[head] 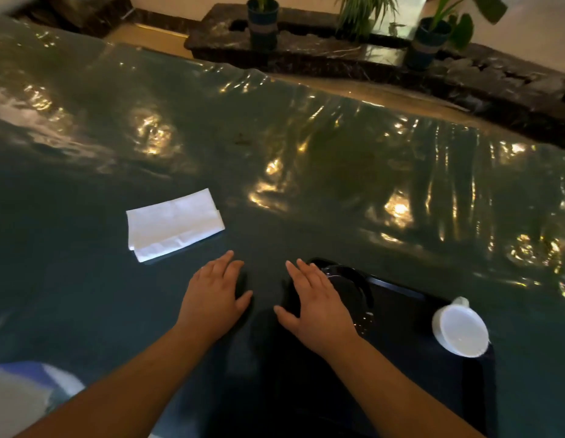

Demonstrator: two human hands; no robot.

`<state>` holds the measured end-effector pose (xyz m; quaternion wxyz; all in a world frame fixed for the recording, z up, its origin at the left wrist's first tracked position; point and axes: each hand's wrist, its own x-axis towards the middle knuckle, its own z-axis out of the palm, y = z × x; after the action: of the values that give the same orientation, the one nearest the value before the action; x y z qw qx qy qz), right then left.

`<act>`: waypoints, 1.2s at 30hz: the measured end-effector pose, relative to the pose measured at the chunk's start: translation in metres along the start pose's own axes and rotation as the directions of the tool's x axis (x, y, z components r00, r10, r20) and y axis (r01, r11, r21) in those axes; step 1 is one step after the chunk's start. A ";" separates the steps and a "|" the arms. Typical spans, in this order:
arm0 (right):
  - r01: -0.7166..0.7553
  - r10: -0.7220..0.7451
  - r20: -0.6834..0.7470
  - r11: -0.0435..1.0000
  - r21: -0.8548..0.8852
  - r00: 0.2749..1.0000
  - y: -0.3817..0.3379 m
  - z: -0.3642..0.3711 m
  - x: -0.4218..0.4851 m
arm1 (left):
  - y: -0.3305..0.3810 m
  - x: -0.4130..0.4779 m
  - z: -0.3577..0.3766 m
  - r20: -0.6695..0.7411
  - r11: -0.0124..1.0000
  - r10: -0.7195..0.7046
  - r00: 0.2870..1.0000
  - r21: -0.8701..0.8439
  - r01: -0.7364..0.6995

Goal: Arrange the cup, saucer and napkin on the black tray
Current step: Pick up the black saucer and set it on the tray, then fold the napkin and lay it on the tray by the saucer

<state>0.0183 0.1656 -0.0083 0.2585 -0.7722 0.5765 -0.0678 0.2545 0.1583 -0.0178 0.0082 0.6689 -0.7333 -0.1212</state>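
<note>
A black tray (401, 358) lies on the table at the lower right. On its right part stands a white cup (460, 328) with its handle pointing away from me. A dark glossy saucer (347, 286) rests on the tray's far left corner, partly hidden by my right hand (315, 306). That hand hovers flat over the tray's left edge with fingers apart and holds nothing. My left hand (216, 297) is spread flat on the table just left of the tray, empty. A folded white napkin (173, 224) lies on the table up and left of my left hand.
The table (274, 153) wears a shiny wrinkled plastic cover with bright reflections. Beyond its far edge, a dark stone ledge (306, 49) carries potted plants (262, 22). A white and blue object (25, 390) sits at the lower left corner.
</note>
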 end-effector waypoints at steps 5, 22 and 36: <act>0.085 -0.087 0.110 0.996 0.018 0.990 -0.053 0.024 0.044 | -0.073 0.007 -0.011 0.009 0.987 -0.157 0.988 0.028 0.157; -0.344 0.295 0.177 0.795 0.501 0.939 -0.130 0.047 0.209 | -0.197 0.039 -0.029 0.312 0.318 -0.708 0.633 -0.660 0.680; -0.485 0.427 0.239 0.686 0.542 0.872 -0.135 0.057 0.194 | -0.200 0.032 -0.031 0.348 0.283 -0.609 0.713 -0.744 0.605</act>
<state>0.2204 0.0317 -0.0303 0.5189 -0.4882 0.6877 -0.1394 0.4527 0.1061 -0.0305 0.2724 0.8100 -0.2778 -0.4387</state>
